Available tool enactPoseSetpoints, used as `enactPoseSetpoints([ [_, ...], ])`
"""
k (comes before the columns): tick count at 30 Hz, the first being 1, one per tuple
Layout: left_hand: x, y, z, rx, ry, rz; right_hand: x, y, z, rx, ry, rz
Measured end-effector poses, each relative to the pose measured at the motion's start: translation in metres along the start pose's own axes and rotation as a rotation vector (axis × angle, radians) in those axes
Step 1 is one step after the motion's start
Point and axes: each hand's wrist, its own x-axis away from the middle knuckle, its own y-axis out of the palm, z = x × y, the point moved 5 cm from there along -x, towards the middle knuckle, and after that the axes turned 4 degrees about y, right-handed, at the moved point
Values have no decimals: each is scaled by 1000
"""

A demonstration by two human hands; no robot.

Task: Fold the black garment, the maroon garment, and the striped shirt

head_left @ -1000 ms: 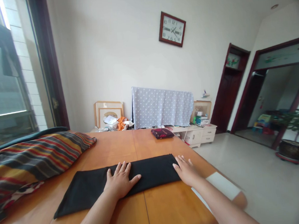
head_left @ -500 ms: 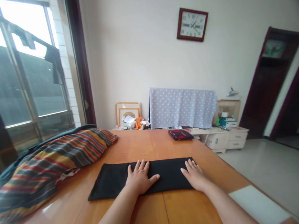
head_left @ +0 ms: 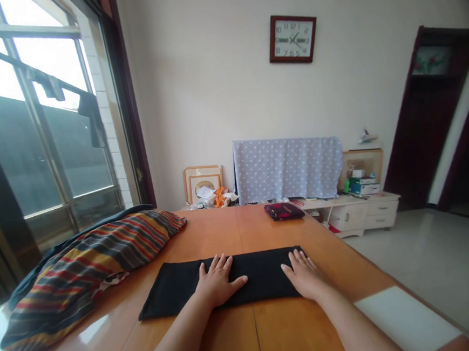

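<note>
A folded black cloth (head_left: 262, 270) lies in a long flat band on the orange wooden table (head_left: 288, 236), near its front. My left hand (head_left: 218, 282) presses flat on the cloth, fingers spread, and my right hand (head_left: 303, 275) rests on its right end the same way. Neither hand grips the cloth. A small folded dark red cloth (head_left: 284, 211) lies farther back on the table, beyond my hands.
A striped bolster (head_left: 84, 279) lies along the table's left side, by the window. A white board (head_left: 404, 319) sits at the right front edge. Framed pictures, papers and a polka-dot covered object stand beyond the far edge, beside a white cabinet (head_left: 363, 214).
The view has swung and levelled, so the room and table sit straighter in the picture. My hands remain flat on the black cloth, which looks unchanged.
</note>
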Motion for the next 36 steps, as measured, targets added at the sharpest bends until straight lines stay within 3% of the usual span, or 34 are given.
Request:
enactPoseSetpoints([
  [18, -2, -5, 2, -26, -15, -75, 8, -10, -4, -46, 4, -42],
  [23, 0, -5, 2, 14, -29, -45, 7, -8, -3, -29, 2, -51],
  [30, -2, -24, -30, 50, -134, 144, 5, -6, -1, -17, 14, -59],
  [36, 21, -22, -65, -55, -181, 54, 5, -4, -1, -33, 11, -40],
])
